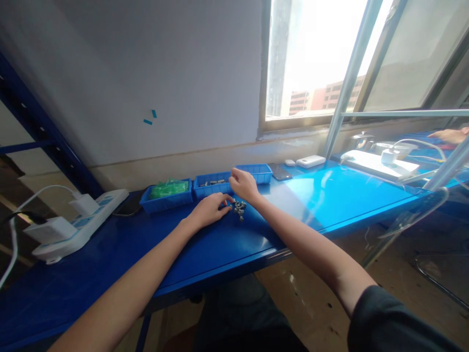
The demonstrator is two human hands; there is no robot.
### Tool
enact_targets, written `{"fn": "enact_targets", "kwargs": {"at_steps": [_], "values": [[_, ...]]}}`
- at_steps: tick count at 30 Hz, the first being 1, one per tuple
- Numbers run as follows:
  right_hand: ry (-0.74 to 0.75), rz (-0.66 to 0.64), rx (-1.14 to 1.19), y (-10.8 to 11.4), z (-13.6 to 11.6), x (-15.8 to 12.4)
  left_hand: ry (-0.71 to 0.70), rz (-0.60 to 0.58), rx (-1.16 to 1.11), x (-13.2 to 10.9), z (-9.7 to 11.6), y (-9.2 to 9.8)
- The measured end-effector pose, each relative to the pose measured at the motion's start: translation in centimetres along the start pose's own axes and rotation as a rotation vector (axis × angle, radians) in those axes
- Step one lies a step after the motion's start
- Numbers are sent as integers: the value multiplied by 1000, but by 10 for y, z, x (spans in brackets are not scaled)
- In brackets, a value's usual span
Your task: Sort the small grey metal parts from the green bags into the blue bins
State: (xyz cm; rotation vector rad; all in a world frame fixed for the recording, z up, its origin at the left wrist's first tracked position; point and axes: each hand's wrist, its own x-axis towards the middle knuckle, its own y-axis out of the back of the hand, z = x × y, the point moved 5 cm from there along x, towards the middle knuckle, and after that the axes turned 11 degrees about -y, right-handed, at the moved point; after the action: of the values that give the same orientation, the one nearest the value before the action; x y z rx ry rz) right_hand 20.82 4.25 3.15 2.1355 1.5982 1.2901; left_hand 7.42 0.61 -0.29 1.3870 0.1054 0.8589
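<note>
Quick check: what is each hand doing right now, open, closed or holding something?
Left hand: open, fingertips at the pile of small grey parts.
Right hand: curled above the pile; whether it holds a part cannot be told.

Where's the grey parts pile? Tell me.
The pile lies centre in head view, beside the left hand, under the right hand, before the middle tray.
</note>
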Motion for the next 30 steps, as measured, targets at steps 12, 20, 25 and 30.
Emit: {"fn": "enact_targets", "kwargs": {"at_steps": [12,20,25,30], "values": [[194,-356,70,-26,-3,-9,212,261,-216,1,-20,9],[330,-285,42,-24,-15,-14,490,583,-725,-8,-40,19],[298,-261,11,-23,-15,-14,490,548,-693,-9,-41,16],[212,-212,11,-22,-13,-11,328,489,-540,-5,-34,18]]}}
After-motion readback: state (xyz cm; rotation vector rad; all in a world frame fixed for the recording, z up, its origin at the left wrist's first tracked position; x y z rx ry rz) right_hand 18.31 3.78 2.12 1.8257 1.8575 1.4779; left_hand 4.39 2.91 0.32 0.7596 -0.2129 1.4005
